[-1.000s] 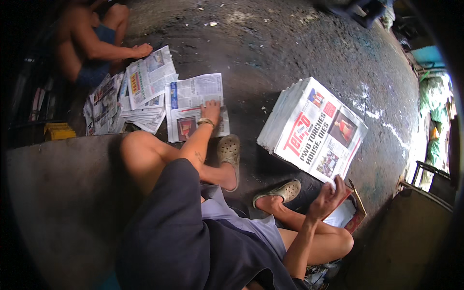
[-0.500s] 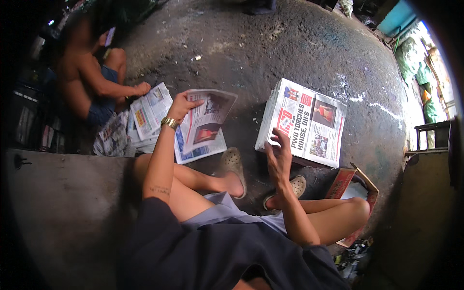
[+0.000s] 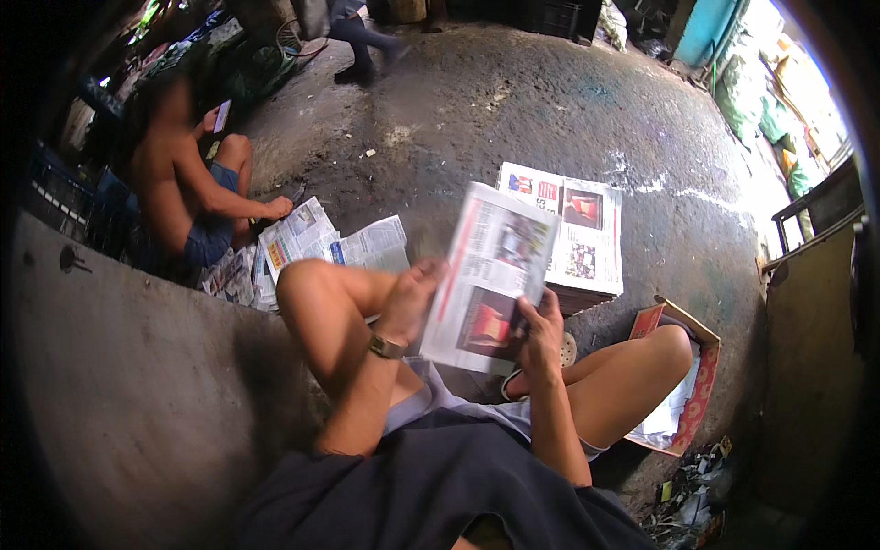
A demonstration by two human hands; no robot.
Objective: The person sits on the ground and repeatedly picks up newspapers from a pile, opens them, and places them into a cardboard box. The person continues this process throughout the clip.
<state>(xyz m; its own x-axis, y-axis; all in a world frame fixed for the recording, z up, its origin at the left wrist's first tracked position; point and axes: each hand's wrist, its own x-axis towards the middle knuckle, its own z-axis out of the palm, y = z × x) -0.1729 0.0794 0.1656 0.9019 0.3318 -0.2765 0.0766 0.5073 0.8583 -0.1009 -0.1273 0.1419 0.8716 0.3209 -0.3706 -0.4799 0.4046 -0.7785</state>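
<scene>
A folded newspaper [image 3: 472, 266] is held up over my lap, tilted, with photos on its front. My left hand [image 3: 410, 302], a watch at its wrist, is closed on the paper's left edge and slightly blurred. At its lower right edge, my right hand [image 3: 543, 335] grips with the thumb on the front and fingers behind. Just beyond the held paper, a thick stack of newspapers [image 3: 596, 234] stands on the floor, partly hidden. More newspapers [image 3: 371, 243] lie past my left knee.
A person [image 3: 183, 179] sits at the far left holding a phone [image 3: 222, 115], one hand at spread newspapers [image 3: 298, 234]. An open cardboard box [image 3: 701, 390] with papers stands by my right leg. Scraps [image 3: 692, 495] litter the floor near it. At the back, someone's legs [image 3: 357, 41] are visible.
The newspaper has come from the left to over my lap. My right hand, apart from it before, now grips it too. Legs have appeared at the back, and the view has shifted.
</scene>
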